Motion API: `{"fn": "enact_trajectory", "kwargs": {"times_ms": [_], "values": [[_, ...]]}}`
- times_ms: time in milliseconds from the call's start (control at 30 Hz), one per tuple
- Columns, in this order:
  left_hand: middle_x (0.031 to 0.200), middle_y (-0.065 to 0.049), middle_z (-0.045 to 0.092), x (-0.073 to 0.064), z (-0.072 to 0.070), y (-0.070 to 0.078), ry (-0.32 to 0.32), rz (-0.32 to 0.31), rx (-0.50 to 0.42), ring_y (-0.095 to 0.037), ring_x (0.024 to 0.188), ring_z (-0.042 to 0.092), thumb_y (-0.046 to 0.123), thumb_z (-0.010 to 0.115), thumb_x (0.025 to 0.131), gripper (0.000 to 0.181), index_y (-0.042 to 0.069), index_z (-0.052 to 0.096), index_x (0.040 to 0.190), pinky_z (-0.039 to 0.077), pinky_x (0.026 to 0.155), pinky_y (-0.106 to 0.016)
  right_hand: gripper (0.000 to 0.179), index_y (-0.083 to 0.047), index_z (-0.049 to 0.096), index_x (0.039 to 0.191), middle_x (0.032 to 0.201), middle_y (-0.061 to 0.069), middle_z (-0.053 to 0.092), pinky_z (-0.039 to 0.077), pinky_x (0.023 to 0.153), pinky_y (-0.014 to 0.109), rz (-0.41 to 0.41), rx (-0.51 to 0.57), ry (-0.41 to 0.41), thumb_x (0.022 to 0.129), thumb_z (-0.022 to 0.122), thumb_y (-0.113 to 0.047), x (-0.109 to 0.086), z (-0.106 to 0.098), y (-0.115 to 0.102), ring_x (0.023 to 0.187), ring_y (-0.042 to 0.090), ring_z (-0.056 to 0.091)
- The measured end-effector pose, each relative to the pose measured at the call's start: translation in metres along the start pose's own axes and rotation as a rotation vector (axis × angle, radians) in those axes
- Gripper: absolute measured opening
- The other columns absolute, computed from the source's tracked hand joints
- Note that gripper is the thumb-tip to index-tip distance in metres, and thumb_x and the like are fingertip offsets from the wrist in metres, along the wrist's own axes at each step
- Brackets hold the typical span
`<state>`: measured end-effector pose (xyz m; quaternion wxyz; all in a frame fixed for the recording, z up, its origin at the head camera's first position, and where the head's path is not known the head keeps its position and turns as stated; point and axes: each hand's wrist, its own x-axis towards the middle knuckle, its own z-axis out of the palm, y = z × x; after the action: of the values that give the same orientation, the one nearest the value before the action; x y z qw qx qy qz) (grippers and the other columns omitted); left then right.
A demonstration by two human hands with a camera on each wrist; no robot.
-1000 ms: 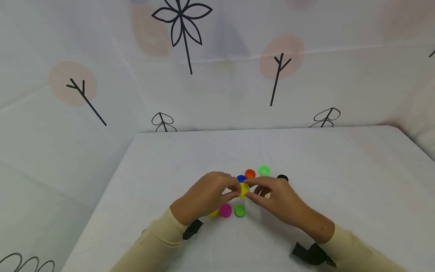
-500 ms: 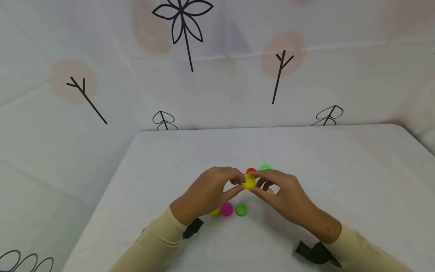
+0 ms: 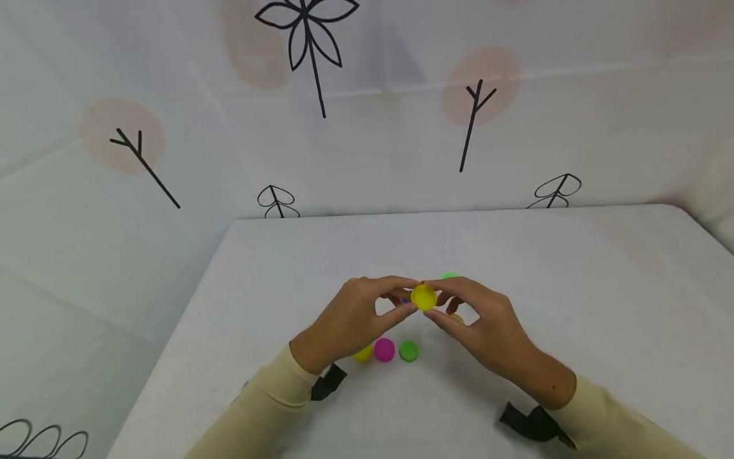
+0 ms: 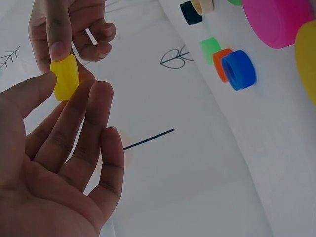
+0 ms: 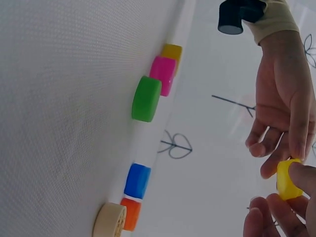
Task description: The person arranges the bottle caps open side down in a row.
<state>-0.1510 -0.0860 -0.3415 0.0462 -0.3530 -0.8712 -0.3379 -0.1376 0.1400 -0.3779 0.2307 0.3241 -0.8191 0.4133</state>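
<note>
A round yellow bottle cap (image 3: 424, 298) is held up above the table between both hands, its face toward the head camera. The left hand (image 3: 350, 315) pinches its left side with thumb and fingertips. From the other side, the right hand (image 3: 496, 328) grips the same cap, index finger at the top and thumb below. In the left wrist view the yellow cap (image 4: 65, 79) appears edge-on, with the left thumb against it. Beneath the hands, a blue cap (image 5: 137, 181), an orange cap (image 5: 130, 214) and a beige cap (image 5: 109, 220) lie on the table.
Nearer the person, a row holds a second yellow cap (image 3: 362, 354), a magenta cap (image 3: 384, 350) and a green cap (image 3: 409, 351). A light green cap (image 4: 210, 49) and a black cap (image 4: 191, 13) lie farther back. Printed white cloth (image 3: 390, 153) hangs behind the table.
Both hands have lifted the yellow cap away from the person and slightly right, now covering more of the far caps. The cap's face has turned more fully toward the head camera.
</note>
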Motion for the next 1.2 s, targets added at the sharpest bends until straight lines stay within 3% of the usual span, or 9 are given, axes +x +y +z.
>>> {"fn": "enact_trajectory", "kwargs": {"times_ms": [233, 367, 567, 667, 900, 1200], "values": [[0.098, 0.003, 0.076, -0.001, 0.0, 0.0, 0.015, 0.001, -0.001, -0.004, 0.087, 0.069, 0.021, 0.075, 0.091, 0.037, 0.01, 0.069, 0.125, 0.054, 0.082, -0.02, 0.061, -0.008, 0.067, 0.122, 0.092, -0.001, 0.073, 0.054, 0.069, 0.012, 0.031, -0.016, -0.026, 0.067, 0.087, 0.006, -0.001, 0.002, -0.001, 0.072, 0.004, 0.063], [0.099, 0.004, 0.076, -0.001, 0.001, -0.001, 0.044, 0.026, 0.026, -0.005, 0.087, 0.069, 0.019, 0.077, 0.089, 0.036, 0.01, 0.07, 0.123, 0.053, 0.081, -0.024, 0.058, -0.008, 0.065, 0.122, 0.083, -0.004, 0.072, 0.056, 0.066, 0.018, 0.058, -0.011, -0.048, 0.07, 0.087, 0.004, -0.001, 0.004, -0.001, 0.068, 0.001, 0.063], [0.104, 0.003, 0.076, -0.002, 0.004, -0.005, 0.066, 0.071, 0.068, -0.005, 0.086, 0.069, 0.018, 0.079, 0.087, 0.036, 0.009, 0.07, 0.121, 0.053, 0.085, -0.026, 0.049, -0.01, 0.062, 0.123, 0.086, -0.004, 0.074, 0.058, 0.066, 0.024, 0.121, 0.071, -0.093, 0.079, 0.08, 0.002, -0.001, 0.005, -0.001, 0.072, 0.001, 0.062], [0.106, 0.003, 0.076, -0.002, 0.006, -0.006, 0.067, 0.087, 0.073, -0.005, 0.086, 0.07, 0.018, 0.079, 0.087, 0.035, 0.009, 0.071, 0.12, 0.053, 0.086, -0.026, 0.04, -0.012, 0.061, 0.124, 0.09, -0.003, 0.076, 0.058, 0.07, 0.025, 0.183, 0.128, -0.135, 0.088, 0.074, -0.003, -0.001, 0.004, -0.002, 0.075, 0.005, 0.067], [0.104, 0.006, 0.076, -0.002, 0.008, -0.006, 0.067, 0.124, 0.134, -0.005, 0.085, 0.07, 0.019, 0.08, 0.086, 0.035, 0.012, 0.072, 0.12, 0.051, 0.08, -0.027, 0.031, -0.012, 0.062, 0.131, 0.093, 0.003, 0.076, 0.058, 0.072, 0.025, 0.425, 0.203, -0.259, 0.102, 0.058, -0.024, 0.001, 0.0, -0.005, 0.078, 0.016, 0.072], [0.1, 0.007, 0.077, -0.002, 0.013, -0.008, 0.102, 0.155, 0.2, -0.005, 0.083, 0.07, 0.018, 0.083, 0.083, 0.035, 0.016, 0.072, 0.116, 0.05, 0.078, -0.026, 0.023, -0.014, 0.064, 0.122, 0.092, 0.007, 0.074, 0.059, 0.072, 0.031, 0.479, 0.299, -0.291, 0.103, 0.056, -0.024, 0.002, -0.001, -0.004, 0.079, 0.021, 0.07]]}}
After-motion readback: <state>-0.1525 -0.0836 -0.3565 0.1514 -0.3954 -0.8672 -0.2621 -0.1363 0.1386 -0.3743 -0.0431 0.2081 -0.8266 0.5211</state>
